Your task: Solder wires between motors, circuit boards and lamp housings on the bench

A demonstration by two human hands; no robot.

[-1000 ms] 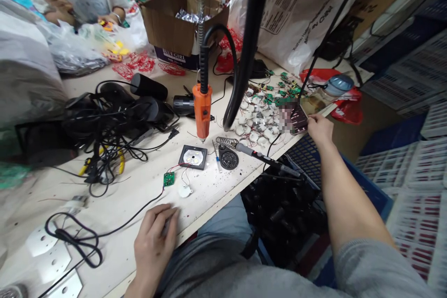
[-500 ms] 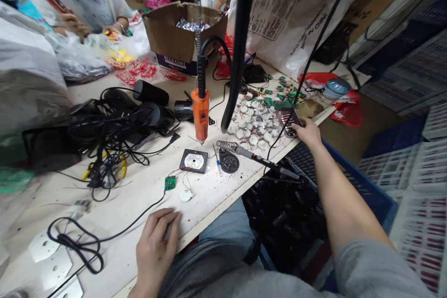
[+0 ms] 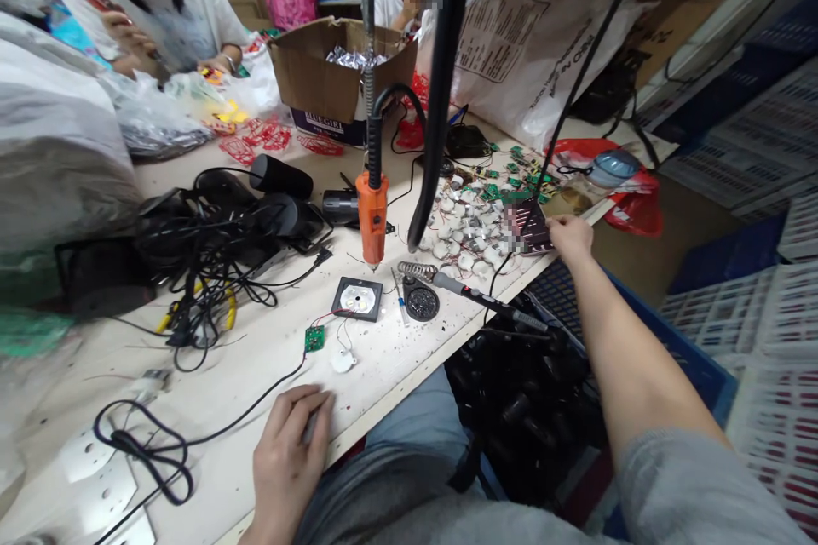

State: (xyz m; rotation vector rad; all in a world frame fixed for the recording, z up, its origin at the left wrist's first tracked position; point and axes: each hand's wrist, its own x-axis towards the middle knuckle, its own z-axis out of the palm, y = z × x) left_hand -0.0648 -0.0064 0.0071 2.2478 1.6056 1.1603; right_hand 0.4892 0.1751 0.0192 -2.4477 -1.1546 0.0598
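Observation:
My left hand [image 3: 286,460] rests on the near edge of the workbench [image 3: 256,358], fingers curled over a small grey object I cannot make out. My right hand [image 3: 571,237] reaches far right and touches a phone [image 3: 529,227] lying at the bench edge; its fingers are bent on the phone's corner. Between the hands lie a small green circuit board [image 3: 312,338] wired to a white disc [image 3: 342,360], a black square part with a white centre [image 3: 358,299], and a soldering iron [image 3: 473,294] on its coil stand. An orange electric screwdriver [image 3: 371,217] hangs over the black part.
A heap of white discs and green boards [image 3: 476,213] sits beside the phone. Tangled black cables and black housings [image 3: 210,230] fill the left. A cardboard box [image 3: 332,81] stands at the back. Other people work at the far side. Blue crates [image 3: 677,358] stand below right.
My right hand shifted slightly along the phone at the bench edge. The left hand stays curled in place. The view tilted a little.

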